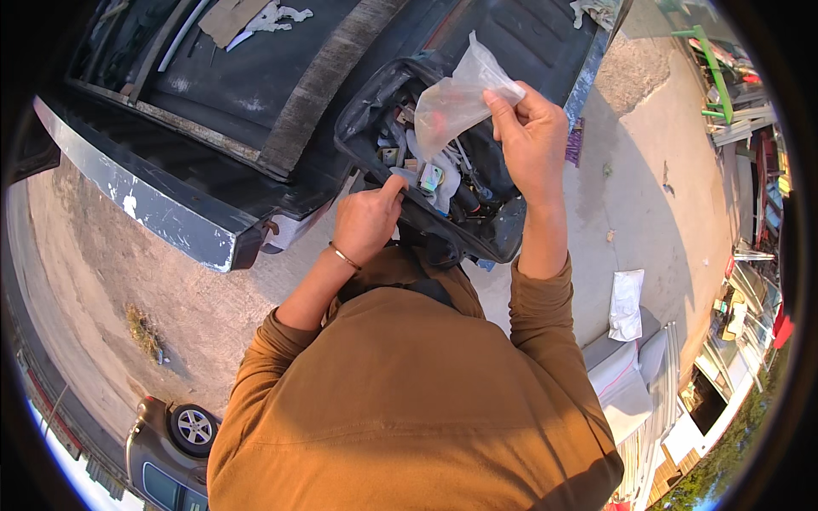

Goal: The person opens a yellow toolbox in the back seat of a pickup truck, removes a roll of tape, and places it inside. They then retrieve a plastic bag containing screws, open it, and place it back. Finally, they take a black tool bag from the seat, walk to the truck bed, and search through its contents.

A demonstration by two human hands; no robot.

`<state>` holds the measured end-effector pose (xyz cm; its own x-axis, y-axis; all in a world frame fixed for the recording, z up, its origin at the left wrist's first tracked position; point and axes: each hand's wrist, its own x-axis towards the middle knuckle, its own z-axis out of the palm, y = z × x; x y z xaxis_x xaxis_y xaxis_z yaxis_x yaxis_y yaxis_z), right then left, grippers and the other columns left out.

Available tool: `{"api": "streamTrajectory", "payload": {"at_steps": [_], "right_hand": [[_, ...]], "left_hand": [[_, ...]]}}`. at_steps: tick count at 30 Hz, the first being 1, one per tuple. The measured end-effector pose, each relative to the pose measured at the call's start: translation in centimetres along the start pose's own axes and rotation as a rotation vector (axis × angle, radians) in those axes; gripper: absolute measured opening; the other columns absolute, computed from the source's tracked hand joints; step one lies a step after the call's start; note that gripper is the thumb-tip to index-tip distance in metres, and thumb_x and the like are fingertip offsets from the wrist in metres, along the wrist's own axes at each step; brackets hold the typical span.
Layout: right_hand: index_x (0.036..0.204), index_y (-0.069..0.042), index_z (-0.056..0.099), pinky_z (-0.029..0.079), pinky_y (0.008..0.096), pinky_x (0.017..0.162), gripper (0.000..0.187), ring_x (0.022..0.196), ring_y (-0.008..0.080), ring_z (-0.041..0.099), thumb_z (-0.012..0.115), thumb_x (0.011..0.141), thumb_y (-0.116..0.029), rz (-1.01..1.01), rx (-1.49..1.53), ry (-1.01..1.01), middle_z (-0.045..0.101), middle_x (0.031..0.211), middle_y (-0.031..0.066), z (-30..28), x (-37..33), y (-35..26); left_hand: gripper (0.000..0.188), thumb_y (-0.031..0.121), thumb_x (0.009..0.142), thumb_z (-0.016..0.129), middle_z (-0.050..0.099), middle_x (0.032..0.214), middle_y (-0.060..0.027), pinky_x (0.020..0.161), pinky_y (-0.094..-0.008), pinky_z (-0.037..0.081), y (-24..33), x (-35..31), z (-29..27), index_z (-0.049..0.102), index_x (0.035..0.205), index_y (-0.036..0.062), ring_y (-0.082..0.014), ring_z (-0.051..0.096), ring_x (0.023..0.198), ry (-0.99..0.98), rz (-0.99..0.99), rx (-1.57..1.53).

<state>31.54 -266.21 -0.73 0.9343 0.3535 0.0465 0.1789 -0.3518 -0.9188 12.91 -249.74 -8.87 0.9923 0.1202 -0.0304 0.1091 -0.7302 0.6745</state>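
A black fabric tool bag [503, 247] lies unzipped in front of me, packed with a jumble of tools, small boxes and plastic pieces. My right hand [535, 140] is raised over its far right part, pinching a cloudy, see-through plastic bag [456, 106] between thumb and fingers. Something reddish shows faintly through the plastic. At the near left rim of the tool bag, my left hand [368, 223] is closed on the edge, its fingertips partly hidden. Close to those fingers, a small white-and-green box [431, 177] sits among the contents.
The dark truck bed [256, 102] spreads ahead, crossed by a worn wooden plank [328, 81]. Its scuffed tailgate [145, 196] juts out to the left. Cardboard [232, 19] lies in the bed. Scrap and metal strips [669, 383] are piled at right; a car [166, 443] stands behind left.
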Motion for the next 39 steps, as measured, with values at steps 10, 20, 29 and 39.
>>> {"api": "streamTrajectory", "payload": {"at_steps": [10, 20, 29, 39], "right_hand": [[0.101, 0.001, 0.073, 0.044, 0.0279, 0.057, 0.020, 0.056, 0.0094, 0.059, 0.073, 0.096, -0.018, -0.031, -0.379, 0.183, 0.067, 0.066, 0.0036, -5.3, 7.0, 4.2], [0.113, -0.005, 0.073, 0.054, 0.0408, 0.080, 0.031, 0.088, 0.0292, 0.073, 0.079, 0.088, -0.023, 0.068, -0.633, -0.117, 0.076, 0.094, 0.0142, -2.9, -0.1, 8.6], [0.088, -0.005, 0.070, 0.049, 0.0424, 0.074, 0.018, 0.082, 0.0330, 0.063, 0.081, 0.084, -0.019, -0.222, -0.740, 0.110, 0.063, 0.082, 0.0107, -8.4, -1.5, 1.6], [0.090, -0.004, 0.072, 0.047, 0.0407, 0.070, 0.020, 0.078, 0.0304, 0.062, 0.082, 0.084, -0.020, -0.031, -0.626, 0.057, 0.061, 0.080, 0.0103, -7.8, -2.9, 2.2]], "left_hand": [[0.016, 0.008, 0.093, 0.069, 0.065, 0.070, -0.0153, 0.057, -0.0440, 0.050, -0.1, -0.1, -0.5, 0.065, 0.107, 0.0132, -0.0362, 0.068, 0.066, 0.015, 0.019, -0.042], [0.017, 0.007, 0.091, 0.069, 0.064, 0.066, -0.0118, 0.055, -0.0438, 0.049, -0.8, -0.6, -0.6, 0.067, 0.107, 0.0139, -0.0320, 0.066, 0.061, 0.102, 0.100, -0.140], [0.021, 0.003, 0.089, 0.068, 0.062, 0.064, -0.0120, 0.053, -0.0437, 0.048, 1.6, 1.5, -0.7, 0.066, 0.107, 0.0121, -0.0320, 0.065, 0.060, 0.156, 0.160, -0.167], [0.021, 0.005, 0.088, 0.067, 0.060, 0.061, -0.0137, 0.053, -0.0446, 0.048, 1.4, 1.6, -0.3, 0.065, 0.108, 0.0090, -0.0346, 0.065, 0.059, 0.037, 0.137, -0.069]]}}
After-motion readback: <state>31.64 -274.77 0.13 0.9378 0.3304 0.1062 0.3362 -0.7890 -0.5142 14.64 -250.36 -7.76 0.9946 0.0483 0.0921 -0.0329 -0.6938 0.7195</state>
